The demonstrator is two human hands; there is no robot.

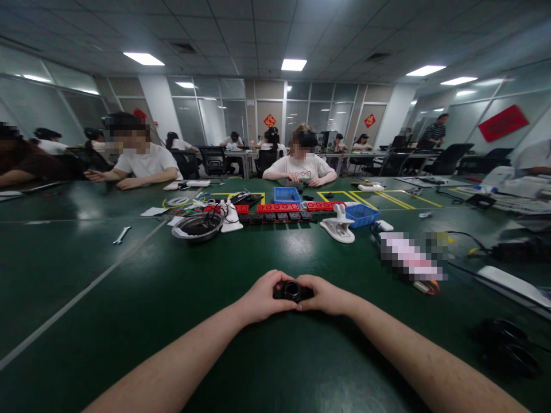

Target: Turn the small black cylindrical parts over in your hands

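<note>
A small black object with a round, ring-like opening sits between my hands, low over the green table. My left hand curves round its left side, thumb and fingers closed on it. From the right, my right hand wraps its other side. The tips of both hands meet in front of and behind the object. Its underside is hidden, so I cannot tell whether it touches the table.
Ahead lie a black bowl, a white clamp base, red socket strips and blue trays. A wrench lies left. Cables and a white strip lie right. People sit across the table.
</note>
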